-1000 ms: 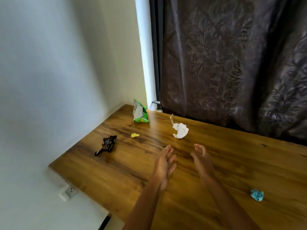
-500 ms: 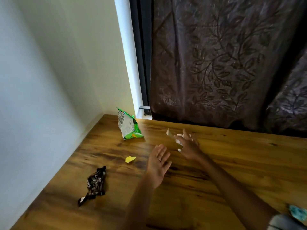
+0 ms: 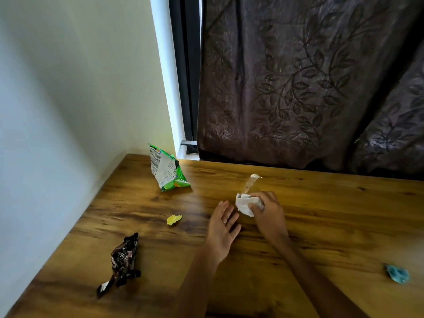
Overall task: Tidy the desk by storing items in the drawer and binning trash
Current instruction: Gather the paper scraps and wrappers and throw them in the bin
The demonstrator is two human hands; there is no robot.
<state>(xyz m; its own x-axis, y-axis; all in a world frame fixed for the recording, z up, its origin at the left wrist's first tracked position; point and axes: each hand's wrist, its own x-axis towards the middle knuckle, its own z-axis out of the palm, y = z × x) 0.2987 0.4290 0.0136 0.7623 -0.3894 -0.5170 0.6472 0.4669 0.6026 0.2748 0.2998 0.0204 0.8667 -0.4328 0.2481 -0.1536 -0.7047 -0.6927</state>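
Clearly, from the head view, the right hand [image 3: 267,211] grips a crumpled white wrapper [image 3: 246,204] on the wooden desk [image 3: 332,214]: the thumb presses its near side and the fingers curl over its far side. A thin, twisted, partly clear tail of the wrapper sticks up and away from the hand toward the curtain [image 3: 309,88]. Whether the wrapper rests on the desk or is lifted just clear of it cannot be told.

The left hand [image 3: 223,228] lies just to the left of the right hand, palm up, fingers straight and relaxed, holding nothing; its fingertips come close to the white wrapper but do not touch it. A ring shows on one finger.

Left of the left hand, near it, sits a small yellow scrap [image 3: 174,219]. Farther left and nearer the person lies a dark brown wrapper [image 3: 122,260], twisted, close to the desk's left edge. Beyond the left hand, toward the corner of the wall, a green and white snack bag [image 3: 166,171] stands propped up, its open mouth pointing upward. Well to the right of the right hand, nearer the person, lies a crumpled blue wrapper [image 3: 397,273].

Behind the desk hangs the dark curtain with a leaf pattern, and a pale wall [image 3: 68,99] runs along the left side.
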